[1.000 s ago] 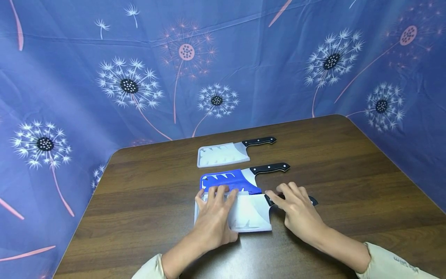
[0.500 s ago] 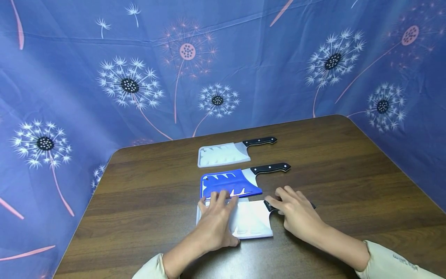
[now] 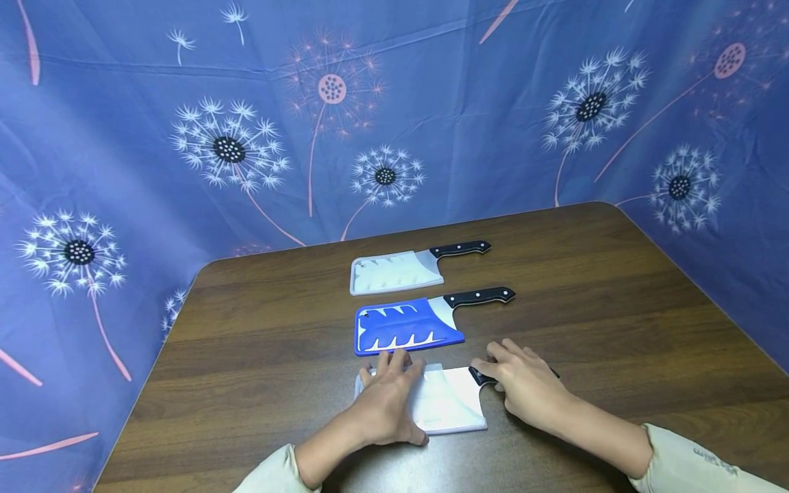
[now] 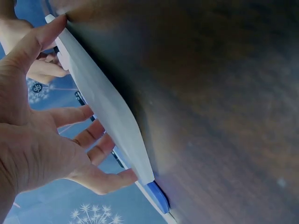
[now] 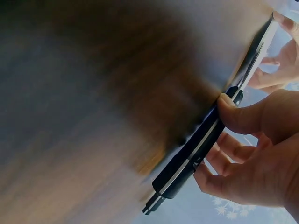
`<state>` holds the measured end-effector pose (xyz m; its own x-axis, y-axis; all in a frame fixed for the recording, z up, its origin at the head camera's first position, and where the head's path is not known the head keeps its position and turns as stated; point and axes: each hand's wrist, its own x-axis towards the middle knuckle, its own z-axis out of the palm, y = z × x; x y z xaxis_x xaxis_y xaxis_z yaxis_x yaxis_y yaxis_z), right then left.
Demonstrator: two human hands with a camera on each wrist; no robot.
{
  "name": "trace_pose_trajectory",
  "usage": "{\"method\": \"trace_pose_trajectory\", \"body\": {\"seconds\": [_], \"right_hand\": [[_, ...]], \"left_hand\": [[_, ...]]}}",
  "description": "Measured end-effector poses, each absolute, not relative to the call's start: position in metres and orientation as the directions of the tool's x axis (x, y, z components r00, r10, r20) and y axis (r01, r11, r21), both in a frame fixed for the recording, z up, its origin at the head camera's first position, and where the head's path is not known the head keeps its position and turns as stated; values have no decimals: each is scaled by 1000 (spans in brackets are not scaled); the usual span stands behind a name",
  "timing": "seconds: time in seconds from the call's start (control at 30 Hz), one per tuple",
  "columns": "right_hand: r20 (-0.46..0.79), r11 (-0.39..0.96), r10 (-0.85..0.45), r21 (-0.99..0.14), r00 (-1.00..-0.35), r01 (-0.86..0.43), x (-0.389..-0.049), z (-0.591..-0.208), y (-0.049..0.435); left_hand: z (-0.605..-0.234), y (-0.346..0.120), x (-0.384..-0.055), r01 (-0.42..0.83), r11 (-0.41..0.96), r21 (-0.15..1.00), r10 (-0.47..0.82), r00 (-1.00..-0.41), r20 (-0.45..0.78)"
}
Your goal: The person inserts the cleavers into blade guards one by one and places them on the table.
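Nearest me on the table lies a cleaver in a white blade cover [image 3: 453, 404], its black handle [image 3: 483, 376] to the right. My left hand [image 3: 385, 411] spans the cover and grips it, thumb on the near edge and fingers along the far edge. The left wrist view shows the cover [image 4: 105, 100] edge-on between thumb and fingertips. My right hand [image 3: 527, 383] holds the handle, hiding most of it in the head view. In the right wrist view, thumb and fingers pinch the black handle [image 5: 191, 149] from its two sides.
Behind it lies a cleaver in a blue cover [image 3: 407, 325], and farther back one in a white cover [image 3: 394, 272]. Both handles point right. The brown wooden table [image 3: 246, 356] meets a blue dandelion-print cloth [image 3: 431, 103] at its back and sides.
Both hands have drawn the nearest cleaver toward me and slightly right, opening a gap from the blue-covered cleaver. The other two cleavers have stayed in place.
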<state>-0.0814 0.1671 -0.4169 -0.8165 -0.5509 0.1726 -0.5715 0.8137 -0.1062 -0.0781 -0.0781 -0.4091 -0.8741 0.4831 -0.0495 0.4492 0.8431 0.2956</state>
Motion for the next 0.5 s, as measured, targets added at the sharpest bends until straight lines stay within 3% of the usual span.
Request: {"method": "trace_pose_trajectory", "body": {"seconds": [0.5], "right_hand": [[107,810,-542,-200,-834,-552,-85,-414,172]], "left_hand": [[-412,-83,-75,422,861,283,463,-881,-96]]}}
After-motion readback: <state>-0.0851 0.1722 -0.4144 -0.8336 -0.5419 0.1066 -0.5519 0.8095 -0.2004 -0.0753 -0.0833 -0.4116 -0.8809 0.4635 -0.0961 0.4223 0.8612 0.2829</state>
